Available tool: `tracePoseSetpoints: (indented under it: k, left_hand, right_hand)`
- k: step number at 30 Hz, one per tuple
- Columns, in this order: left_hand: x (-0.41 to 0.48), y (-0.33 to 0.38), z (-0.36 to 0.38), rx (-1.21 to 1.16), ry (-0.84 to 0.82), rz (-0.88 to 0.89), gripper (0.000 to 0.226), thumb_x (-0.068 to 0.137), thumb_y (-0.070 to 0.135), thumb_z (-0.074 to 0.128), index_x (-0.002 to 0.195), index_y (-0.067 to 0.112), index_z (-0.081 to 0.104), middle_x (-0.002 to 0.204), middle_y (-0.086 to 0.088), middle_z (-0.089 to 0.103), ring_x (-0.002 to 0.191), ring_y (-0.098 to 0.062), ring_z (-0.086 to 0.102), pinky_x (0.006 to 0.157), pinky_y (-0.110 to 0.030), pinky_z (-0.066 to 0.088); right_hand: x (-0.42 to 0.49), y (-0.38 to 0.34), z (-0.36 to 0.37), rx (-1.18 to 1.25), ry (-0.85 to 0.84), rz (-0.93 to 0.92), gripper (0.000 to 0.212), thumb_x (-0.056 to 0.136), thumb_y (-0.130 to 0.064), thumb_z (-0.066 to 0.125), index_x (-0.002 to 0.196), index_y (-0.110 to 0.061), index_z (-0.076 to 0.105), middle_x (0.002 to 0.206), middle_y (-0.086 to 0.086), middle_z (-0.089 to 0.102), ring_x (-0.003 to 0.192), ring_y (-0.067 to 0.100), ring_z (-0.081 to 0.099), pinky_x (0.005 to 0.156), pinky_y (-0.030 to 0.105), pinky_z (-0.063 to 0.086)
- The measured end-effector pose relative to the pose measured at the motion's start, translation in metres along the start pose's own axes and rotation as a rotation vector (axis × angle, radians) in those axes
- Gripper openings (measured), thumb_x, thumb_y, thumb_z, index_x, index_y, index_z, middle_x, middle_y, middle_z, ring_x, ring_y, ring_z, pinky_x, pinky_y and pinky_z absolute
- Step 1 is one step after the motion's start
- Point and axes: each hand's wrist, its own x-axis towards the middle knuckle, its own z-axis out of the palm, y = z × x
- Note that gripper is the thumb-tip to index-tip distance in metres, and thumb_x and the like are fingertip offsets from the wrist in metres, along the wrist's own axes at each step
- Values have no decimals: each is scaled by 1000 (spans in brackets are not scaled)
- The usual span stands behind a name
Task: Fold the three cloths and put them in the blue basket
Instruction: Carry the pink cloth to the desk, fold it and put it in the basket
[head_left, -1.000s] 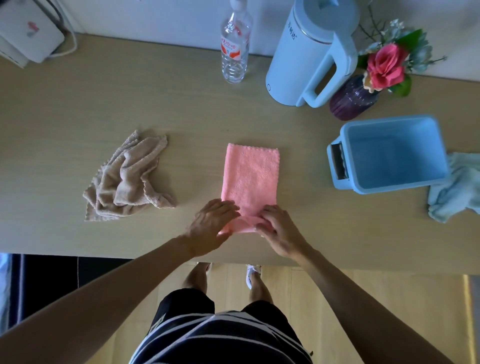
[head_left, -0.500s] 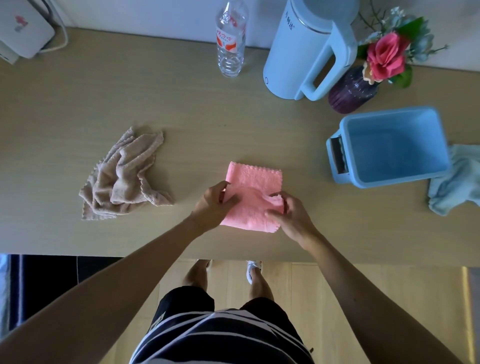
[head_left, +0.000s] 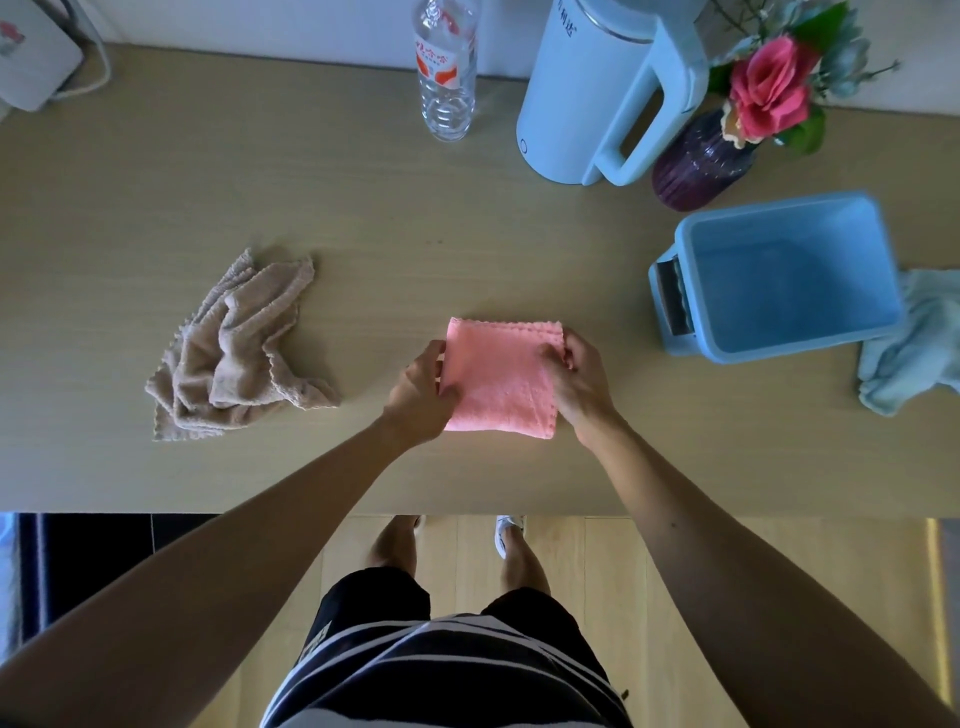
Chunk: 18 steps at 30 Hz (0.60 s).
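1. Head view is showing a folded pink cloth (head_left: 498, 382) lying roughly square on the worktop (head_left: 363, 208).
2. Left hand (head_left: 421, 397) is pinching its left edge; right hand (head_left: 576, 384) is pinching its far right corner.
3. Blue basket (head_left: 789, 280) is sitting empty to the right, slightly farther away, so the right hand is nearer it.
4. Beige cloth (head_left: 234, 353) is lying crumpled well left; pale blue cloth (head_left: 909, 348) just right of the basket.

Kettle (head_left: 587, 93), 1 o'clock: dark Chinese characters near top rim, cut off by the frame edge; last two look like 利达. Bottle (head_left: 445, 67), 12 o'clock: red-and-white label with Chinese characters, too blurred to read. White box (head_left: 31, 57), 11 o'clock: small red mark, unreadable. Shorts (head_left: 363, 613), 6 o'clock: pale print, unreadable.
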Motion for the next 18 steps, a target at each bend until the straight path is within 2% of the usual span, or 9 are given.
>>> tracePoseSetpoints:
  k: [3,7,9,10,12,14,15,17,18]
  left_hand:
    - [3,1,5,12,60,-10,56,90,5,58,142,16,41,115,-10,69,90,-30,70,68,-50,61]
    - [7,3,9,27,118,-6,55,88,9,57,139,22,42,109,-9,70,84,-30,69,64,-47,60]
    - [9,3,9,26,138,-4,54,89,10,58,139,22,42,109,-8,70,84,-28,69,65,-45,60]
    - [10,3,10,27,149,-2,54,89,10,58,140,21,41,109,-8,69,85,-27,69,65,-44,61]
    - [9,3,10,54,184,12,55,90,11,59,141,18,40,107,-5,65,87,-26,67,68,-42,60]
    - [5,4,11,173,289,85,54,87,10,60,138,15,42,108,-6,60,93,-24,61,72,-39,56]
    - [3,5,11,260,355,160,54,84,8,60,135,13,45,111,-7,57,97,-23,57,75,-38,52]
    - [1,9,11,436,423,384,52,78,2,59,129,8,52,116,-11,55,103,-26,53,84,-38,50]
    - [1,11,11,516,407,505,50,78,1,59,128,7,55,120,-12,56,107,-27,53,88,-40,49]
  right_hand:
    - [8,5,6,-60,49,11,18,99,-16,53,87,-2,54,73,2,47,62,13,41,55,27,35]
    - [15,6,10,-120,129,-28,34,97,-13,56,69,-23,40,65,-10,40,55,6,35,51,17,32]
    - [17,5,10,-157,153,-61,34,98,-15,57,70,-26,40,65,-13,41,53,2,36,51,15,33]
    - [18,6,10,-180,164,-79,28,98,-16,58,74,-24,45,65,-14,43,54,2,38,52,15,34]
    - [18,6,10,-225,174,-93,6,97,-18,60,94,-15,56,72,-14,49,61,4,47,58,20,41]
    - [17,9,11,-285,230,-135,24,95,-19,64,114,-8,57,85,-6,61,76,14,59,70,32,53]
    - [14,7,11,-341,288,-178,31,92,-19,66,119,-7,55,95,0,63,86,19,61,79,36,54]
    - [7,3,13,-485,392,-291,43,87,-19,69,125,-8,53,113,7,61,105,24,57,92,38,48]
    - [2,1,16,-538,397,-345,46,86,-19,69,128,-10,52,119,7,59,112,25,55,95,38,46]
